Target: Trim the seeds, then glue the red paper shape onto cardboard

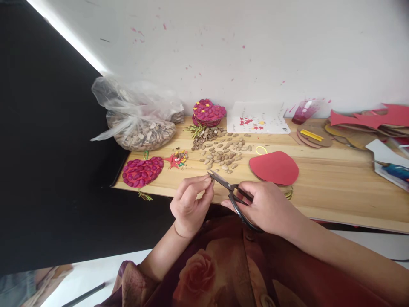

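My right hand grips a pair of black-handled scissors, whose blades point up and left. Just at their tips, my left hand is closed in a pinch; the small thing between its fingers is mostly hidden. Behind both hands lie loose peanuts, with a pile of darker shell pieces at their upper left. A red oval card with a yellow loop rests beyond my right hand. To the left is a red piece covered in magenta-painted shells, with a green loop and a tassel.
A clear plastic bag of shells stands at the back left. Along the wall are a stack of decorated pieces, a paper with small stars and a purple-stained cup. Cardboard cutouts and a blue glue gun lie right.
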### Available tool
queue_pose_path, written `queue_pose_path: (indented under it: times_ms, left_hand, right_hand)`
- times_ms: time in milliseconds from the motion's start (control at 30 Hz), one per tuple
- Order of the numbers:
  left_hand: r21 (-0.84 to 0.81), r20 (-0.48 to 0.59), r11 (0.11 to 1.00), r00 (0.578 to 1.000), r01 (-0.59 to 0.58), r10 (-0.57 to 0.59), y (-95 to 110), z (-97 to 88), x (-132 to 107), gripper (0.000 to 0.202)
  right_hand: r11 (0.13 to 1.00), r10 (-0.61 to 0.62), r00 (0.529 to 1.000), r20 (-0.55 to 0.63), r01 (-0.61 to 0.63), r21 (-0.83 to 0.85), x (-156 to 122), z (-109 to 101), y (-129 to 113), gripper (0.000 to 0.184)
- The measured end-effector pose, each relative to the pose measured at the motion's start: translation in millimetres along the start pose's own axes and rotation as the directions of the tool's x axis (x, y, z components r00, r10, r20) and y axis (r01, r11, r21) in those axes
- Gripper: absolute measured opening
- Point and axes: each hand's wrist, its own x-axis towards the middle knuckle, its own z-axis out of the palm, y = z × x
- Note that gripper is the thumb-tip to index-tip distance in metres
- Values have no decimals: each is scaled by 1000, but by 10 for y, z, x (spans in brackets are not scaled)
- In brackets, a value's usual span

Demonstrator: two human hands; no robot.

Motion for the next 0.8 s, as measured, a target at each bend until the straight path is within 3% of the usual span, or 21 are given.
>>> queue_pose_path:
  times_ms: [300, 400, 567, 800]
  left_hand:
    - [-82, 14, 995, 998, 59, -58, -20, 1, -42, 26]
    - [-136, 18, 982, 991, 133, -131, -33, 5, -78, 21]
    - [-305, 94, 863, 915, 403, -393, -30, 11, -163, 16]
    - [-492, 187, 666, 816, 560, -547, 14, -16, -148, 16]
  right_hand:
    - [999, -8, 1000, -19, 7, -35, 22, 3, 60, 48]
    - [998, 1, 1000, -18, -2, -66, 29, -11, 67, 49]
    - [994, 19, 1000, -4, -20, -111, 51, -21, 86, 51]
    - [993, 3, 1000, -10, -5, -119, 62, -46, 122, 48]
